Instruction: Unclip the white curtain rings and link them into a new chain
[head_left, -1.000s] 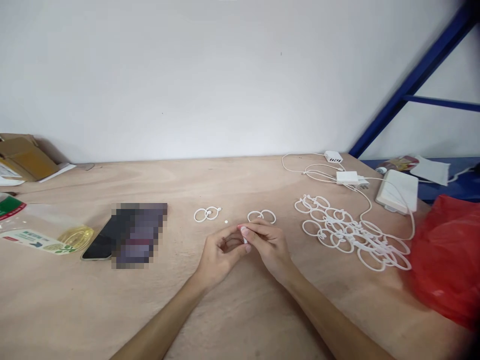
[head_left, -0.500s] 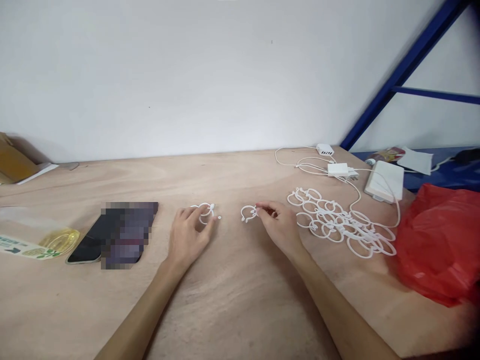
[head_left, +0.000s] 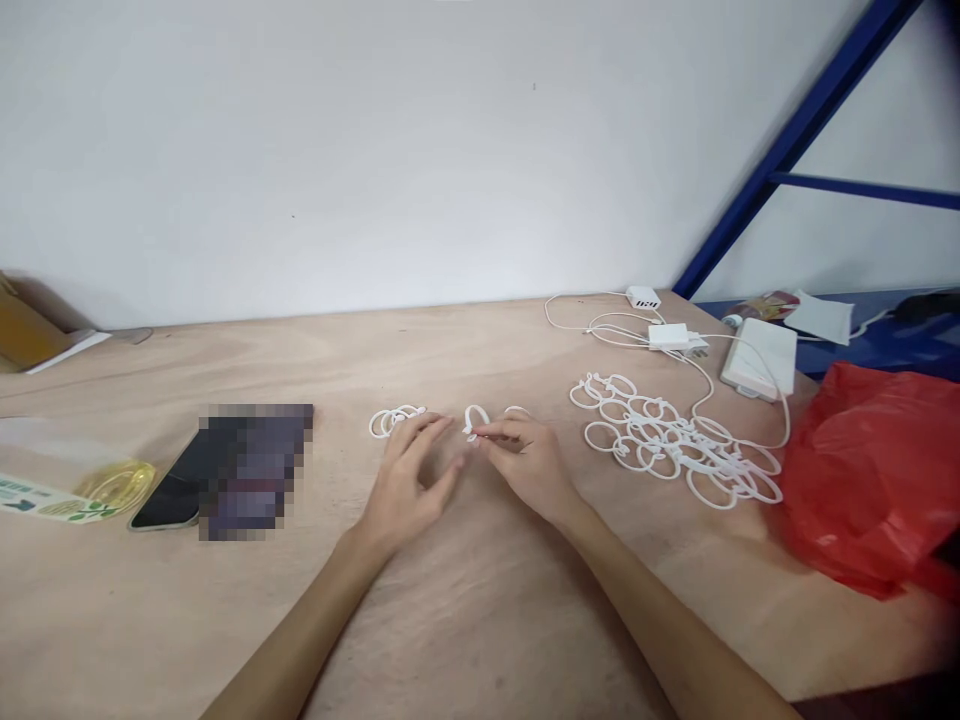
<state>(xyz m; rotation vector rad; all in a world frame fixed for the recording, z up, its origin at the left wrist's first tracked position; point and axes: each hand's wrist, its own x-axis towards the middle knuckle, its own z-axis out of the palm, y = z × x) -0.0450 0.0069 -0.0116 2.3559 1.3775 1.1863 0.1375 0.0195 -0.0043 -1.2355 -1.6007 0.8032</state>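
My right hand [head_left: 529, 460] pinches a thin white plastic ring [head_left: 475, 416] between thumb and fingertips, just above the wooden table. The ring stands tilted and its lower end is at my fingertips. Close to its left side is my left hand [head_left: 416, 480], with thumb and fingers apart and nothing between them. A few similar white rings [head_left: 381, 425] lie beyond my left fingers, partly covered by them. Behind my right fingers the edge of one more white ring [head_left: 517, 409] shows; the rest of it is hidden.
A spread of linked or overlapping white rings [head_left: 660, 435] lies at right, beside a red plastic bag [head_left: 870, 480]. White chargers [head_left: 669, 337] with cables and a white box [head_left: 759, 358] are farther back. At left lie a phone [head_left: 176, 485], a blurred dark item [head_left: 259, 470] and yellow coiled material [head_left: 116, 485].
My right hand has moved left with the ring, which now stands more upright. My left hand has moved right, off the rings it was touching, toward the right hand.
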